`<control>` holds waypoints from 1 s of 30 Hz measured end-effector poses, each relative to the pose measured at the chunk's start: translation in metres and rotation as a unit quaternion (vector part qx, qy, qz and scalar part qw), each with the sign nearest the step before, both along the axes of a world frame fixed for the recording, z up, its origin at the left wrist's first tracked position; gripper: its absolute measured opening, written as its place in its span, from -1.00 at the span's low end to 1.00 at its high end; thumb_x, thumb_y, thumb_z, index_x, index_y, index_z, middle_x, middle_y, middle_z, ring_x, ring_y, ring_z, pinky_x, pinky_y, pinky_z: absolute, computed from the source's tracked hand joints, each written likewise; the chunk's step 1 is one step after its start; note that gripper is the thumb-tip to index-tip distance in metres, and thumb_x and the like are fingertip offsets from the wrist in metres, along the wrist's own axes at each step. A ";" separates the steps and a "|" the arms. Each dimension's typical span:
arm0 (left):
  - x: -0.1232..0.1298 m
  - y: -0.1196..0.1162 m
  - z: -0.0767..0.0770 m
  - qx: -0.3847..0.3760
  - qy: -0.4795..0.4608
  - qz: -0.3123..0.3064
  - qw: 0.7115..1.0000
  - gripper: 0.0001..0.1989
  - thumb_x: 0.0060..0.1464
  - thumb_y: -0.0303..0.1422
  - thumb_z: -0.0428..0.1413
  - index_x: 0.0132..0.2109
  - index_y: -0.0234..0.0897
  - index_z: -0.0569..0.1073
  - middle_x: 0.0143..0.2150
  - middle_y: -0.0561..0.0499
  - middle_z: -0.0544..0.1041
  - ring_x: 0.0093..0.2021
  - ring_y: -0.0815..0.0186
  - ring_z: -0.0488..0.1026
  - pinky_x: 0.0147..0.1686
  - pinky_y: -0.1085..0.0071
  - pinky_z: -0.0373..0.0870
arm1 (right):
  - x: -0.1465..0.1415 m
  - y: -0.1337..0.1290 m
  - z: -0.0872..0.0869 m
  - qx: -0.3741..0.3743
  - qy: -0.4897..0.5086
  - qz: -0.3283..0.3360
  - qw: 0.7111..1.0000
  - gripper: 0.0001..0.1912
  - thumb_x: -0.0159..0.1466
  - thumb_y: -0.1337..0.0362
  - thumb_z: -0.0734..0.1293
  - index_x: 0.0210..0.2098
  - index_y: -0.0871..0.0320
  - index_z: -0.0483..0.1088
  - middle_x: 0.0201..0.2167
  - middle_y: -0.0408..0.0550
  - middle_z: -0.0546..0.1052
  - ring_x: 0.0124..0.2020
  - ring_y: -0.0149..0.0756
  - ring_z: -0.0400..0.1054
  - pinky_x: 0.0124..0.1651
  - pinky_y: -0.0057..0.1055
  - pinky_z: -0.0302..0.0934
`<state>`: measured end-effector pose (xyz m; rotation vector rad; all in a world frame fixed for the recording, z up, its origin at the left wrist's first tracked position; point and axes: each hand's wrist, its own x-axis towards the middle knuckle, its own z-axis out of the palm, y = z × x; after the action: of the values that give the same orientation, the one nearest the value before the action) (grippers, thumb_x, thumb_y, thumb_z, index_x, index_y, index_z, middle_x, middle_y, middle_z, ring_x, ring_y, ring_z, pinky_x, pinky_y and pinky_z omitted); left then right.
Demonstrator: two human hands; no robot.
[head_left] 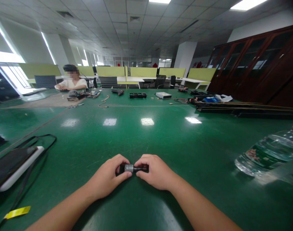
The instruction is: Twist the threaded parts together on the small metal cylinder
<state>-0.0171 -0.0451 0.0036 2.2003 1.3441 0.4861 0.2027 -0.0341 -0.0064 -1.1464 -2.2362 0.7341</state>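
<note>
Both of my hands are closed on a small cylindrical metal part lying crosswise between them, just above or on the green tabletop [146,138]. My left hand [110,175] grips its dark left end beside a silver collar [129,168]. Thumb and fingers of my right hand [156,171] pinch the thin dark ridged shaft [138,169] on the other side. The fingers cover both ends of the part, so its exact kind cannot be made out.
At left lies a phone on a white block [21,170] with a black cord. A water bottle [269,152] lies at right. Across the table are a drill-like tool [117,92], a black tray [138,95], a white box [163,95], long black bars [216,108] and a seated person [73,81].
</note>
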 end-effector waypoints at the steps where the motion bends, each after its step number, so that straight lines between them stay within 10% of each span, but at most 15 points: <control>1: 0.000 0.000 0.000 -0.001 0.001 0.001 1.000 -0.82 0.18 -0.26 0.13 -0.10 -0.20 0.48 -0.32 0.08 0.41 -0.35 0.28 0.33 -0.35 0.41 0.21 | -0.001 0.000 0.000 0.003 -0.006 -0.002 1.000 -0.83 0.15 0.34 0.41 -0.24 0.09 0.56 -0.35 -0.14 0.52 -0.31 -0.36 0.36 -0.25 -0.44 0.16; 30: 0.002 -0.002 0.003 -0.008 0.002 0.006 1.000 -0.82 0.21 -0.24 0.10 -0.11 -0.22 0.47 -0.33 0.06 0.42 -0.35 0.26 0.34 -0.36 0.41 0.19 | -0.003 -0.001 0.001 -0.001 0.010 -0.013 1.000 -0.83 0.12 0.41 0.42 -0.27 0.14 0.54 -0.35 -0.12 0.50 -0.31 -0.35 0.35 -0.25 -0.44 0.19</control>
<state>-0.0149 -0.0467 0.0065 2.1821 1.3607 0.4730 0.1993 -0.0354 -0.0056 -1.1617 -2.2004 0.7347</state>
